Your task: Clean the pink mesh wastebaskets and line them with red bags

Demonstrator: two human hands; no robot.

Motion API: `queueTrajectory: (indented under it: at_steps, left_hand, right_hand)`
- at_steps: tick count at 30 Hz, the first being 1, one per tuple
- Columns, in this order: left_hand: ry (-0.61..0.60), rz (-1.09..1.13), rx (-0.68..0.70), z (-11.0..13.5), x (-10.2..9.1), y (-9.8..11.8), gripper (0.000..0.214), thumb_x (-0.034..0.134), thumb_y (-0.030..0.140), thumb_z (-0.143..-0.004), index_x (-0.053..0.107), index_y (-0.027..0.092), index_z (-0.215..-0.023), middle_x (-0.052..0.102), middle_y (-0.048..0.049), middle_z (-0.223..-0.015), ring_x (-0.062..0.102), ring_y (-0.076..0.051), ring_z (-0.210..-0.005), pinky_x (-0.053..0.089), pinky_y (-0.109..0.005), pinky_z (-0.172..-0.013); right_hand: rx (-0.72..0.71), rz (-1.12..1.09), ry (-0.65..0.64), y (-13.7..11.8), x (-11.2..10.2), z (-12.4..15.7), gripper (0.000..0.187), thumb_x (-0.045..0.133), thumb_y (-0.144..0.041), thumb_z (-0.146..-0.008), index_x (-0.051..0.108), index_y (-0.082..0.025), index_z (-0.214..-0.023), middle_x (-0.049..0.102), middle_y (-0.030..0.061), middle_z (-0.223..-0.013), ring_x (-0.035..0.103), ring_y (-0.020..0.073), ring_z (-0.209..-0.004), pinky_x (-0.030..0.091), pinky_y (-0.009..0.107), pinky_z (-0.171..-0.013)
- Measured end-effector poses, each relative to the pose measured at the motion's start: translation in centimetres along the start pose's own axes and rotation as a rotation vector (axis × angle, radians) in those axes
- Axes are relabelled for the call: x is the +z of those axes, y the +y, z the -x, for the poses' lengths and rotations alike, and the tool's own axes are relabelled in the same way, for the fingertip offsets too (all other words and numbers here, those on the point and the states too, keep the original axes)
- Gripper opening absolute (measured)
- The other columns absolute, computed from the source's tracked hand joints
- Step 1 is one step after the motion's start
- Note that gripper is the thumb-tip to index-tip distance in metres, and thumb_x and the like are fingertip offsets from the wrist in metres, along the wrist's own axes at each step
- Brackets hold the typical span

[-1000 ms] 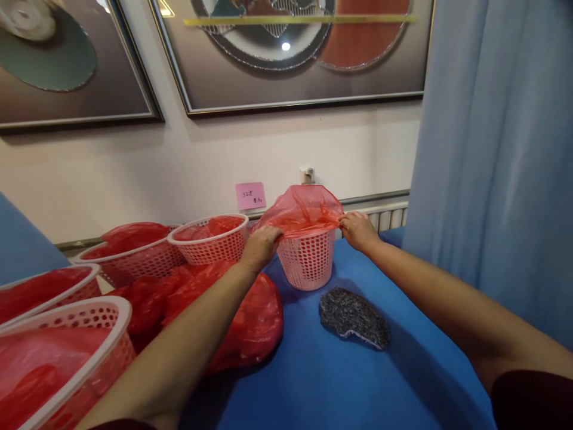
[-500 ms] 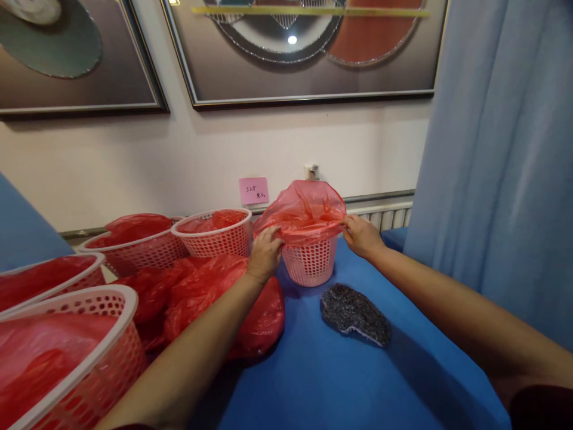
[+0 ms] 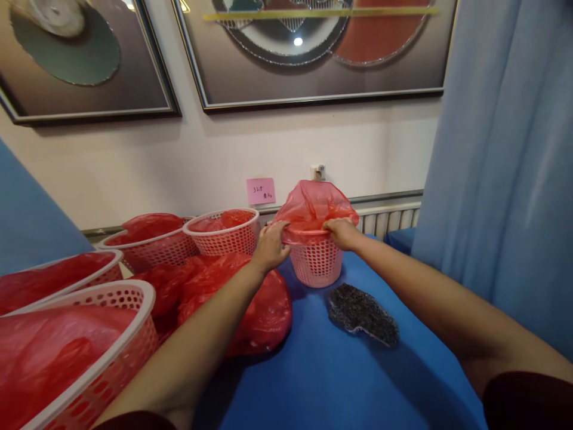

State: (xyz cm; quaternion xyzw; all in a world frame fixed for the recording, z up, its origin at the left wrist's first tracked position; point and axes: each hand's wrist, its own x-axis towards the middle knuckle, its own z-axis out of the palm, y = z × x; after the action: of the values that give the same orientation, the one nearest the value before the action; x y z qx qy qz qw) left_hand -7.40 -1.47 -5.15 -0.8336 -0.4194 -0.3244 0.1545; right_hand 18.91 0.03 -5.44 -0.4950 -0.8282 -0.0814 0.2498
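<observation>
A small pink perforated plastic basket [image 3: 317, 266] stands upright on the blue-covered table. A thin red plastic bag [image 3: 316, 200] lines it, folded over the front of the rim and standing up loose at the back. At the rim's left side my left hand [image 3: 271, 246] is closed on the bag's edge, thumb lower than the fingers. My right hand [image 3: 344, 233] grips the folded bag at the front right of the rim, fingertips partly hidden in the plastic. In front of the basket lies a dark grey fuzzy pad [image 3: 362, 315] with a pale edge.
Larger lined baskets stand at the left, among them a near one [image 3: 134, 322] and a back one [image 3: 224, 239]. A heap of red plastic bags [image 3: 268, 313] lies beside my left forearm. Behind are a wall with a pink note [image 3: 261, 191], a radiator [image 3: 389, 220] and a blue curtain [image 3: 501, 179].
My right hand has moved inward along the rim, from the bag's outer right edge to the front right. The bag's front edge now hugs the rim more closely. The view has shifted slightly left.
</observation>
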Motion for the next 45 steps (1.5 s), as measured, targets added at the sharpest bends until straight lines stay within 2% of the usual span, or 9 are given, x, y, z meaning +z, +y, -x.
queueTrajectory:
  at_steps: [4,7,12,19,23,27,32,38,45]
  left_hand:
    - [-0.079,0.008,0.052,-1.2,-0.4,-0.1,0.051,0.063,0.009,-0.070,0.066,0.021,-0.119,0.070,-0.0135,-0.130,0.056,-0.036,-0.133,0.030,-0.059,-0.116]
    - [-0.098,0.032,0.052,-1.4,0.3,0.6,0.043,0.063,0.007,-0.070,0.070,0.022,-0.110,0.074,-0.0121,-0.120,0.062,-0.034,-0.124,0.031,-0.059,-0.115]
    - [-0.038,0.110,-0.001,-1.1,1.9,2.2,0.046,0.059,0.006,-0.077,0.065,0.020,-0.120,0.074,-0.0115,-0.120,0.066,-0.029,-0.115,0.045,-0.048,-0.107]
    - [0.063,0.233,-0.119,-0.2,1.7,0.3,0.028,0.056,0.009,-0.081,0.067,0.021,-0.103,0.073,-0.0104,-0.108,0.065,-0.028,-0.110,0.049,-0.045,-0.104]
    - [0.126,0.341,-0.262,1.0,1.4,-1.6,0.017,0.061,0.008,-0.072,0.064,0.023,-0.082,0.072,-0.0076,-0.094,0.065,-0.029,-0.103,0.049,-0.048,-0.102]
    - [0.253,0.524,-0.495,0.8,2.4,-1.7,0.018,0.062,0.011,-0.071,0.063,0.022,-0.086,0.071,-0.0062,-0.096,0.067,-0.026,-0.102,0.052,-0.044,-0.097]
    - [0.366,0.851,-0.787,-1.4,3.0,-0.4,0.019,0.066,0.033,-0.083,0.058,0.019,-0.092,0.070,-0.0052,-0.087,0.070,-0.019,-0.077,0.057,-0.034,-0.071]
    - [0.324,1.195,-0.902,-1.2,2.4,2.5,0.031,0.084,0.029,-0.065,0.057,0.018,-0.075,0.066,-0.0002,-0.064,0.064,-0.014,-0.055,0.055,-0.029,-0.061]
    - [0.323,1.376,-0.977,0.1,3.0,6.1,0.021,0.077,0.031,-0.072,0.060,0.018,-0.075,0.068,0.0004,-0.066,0.065,-0.012,-0.057,0.053,-0.024,-0.060]
  right_hand:
    - [0.045,0.021,-0.060,3.3,-2.3,0.6,0.025,0.057,-0.002,-0.076,0.074,-0.020,-0.080,0.077,0.0031,-0.087,0.067,0.0210,-0.085,0.044,0.030,-0.077]
    - [0.084,0.037,-0.060,4.6,-3.6,1.4,0.027,0.058,-0.002,-0.075,0.075,-0.020,-0.086,0.077,0.0056,-0.099,0.067,0.0239,-0.093,0.047,0.034,-0.082]
    - [-0.040,-0.130,0.099,2.2,-2.9,2.9,0.040,0.062,-0.008,-0.081,0.068,-0.020,-0.118,0.069,0.0091,-0.127,0.063,0.0233,-0.117,0.047,0.037,-0.098]
    - [-0.014,-0.205,0.174,-0.6,-0.1,3.7,0.014,0.056,-0.018,-0.091,0.070,-0.018,-0.091,0.074,0.0052,-0.087,0.065,0.0190,-0.082,0.045,0.030,-0.076]
    - [-0.007,-0.188,0.179,0.0,-0.2,3.5,0.013,0.056,-0.015,-0.086,0.069,-0.019,-0.086,0.072,0.0040,-0.084,0.062,0.0180,-0.078,0.041,0.029,-0.073]
    - [-0.021,-0.183,0.169,0.2,-0.2,3.5,0.012,0.056,-0.014,-0.083,0.067,-0.019,-0.083,0.071,0.0030,-0.081,0.060,0.0173,-0.074,0.039,0.028,-0.071]
    - [-0.060,-0.205,0.122,1.0,-0.4,3.6,0.013,0.055,-0.012,-0.079,0.065,-0.020,-0.081,0.069,0.0001,-0.080,0.060,0.0156,-0.075,0.040,0.026,-0.071]
    - [0.003,-0.175,0.105,3.3,-2.5,3.8,0.020,0.056,-0.008,-0.067,0.066,-0.020,-0.081,0.070,0.0013,-0.083,0.062,0.0194,-0.081,0.045,0.031,-0.078]
    - [-0.019,-0.253,0.245,-1.2,-1.0,6.1,0.040,0.058,-0.020,-0.084,0.060,-0.018,-0.124,0.070,0.0122,-0.120,0.065,0.0258,-0.110,0.046,0.042,-0.100]
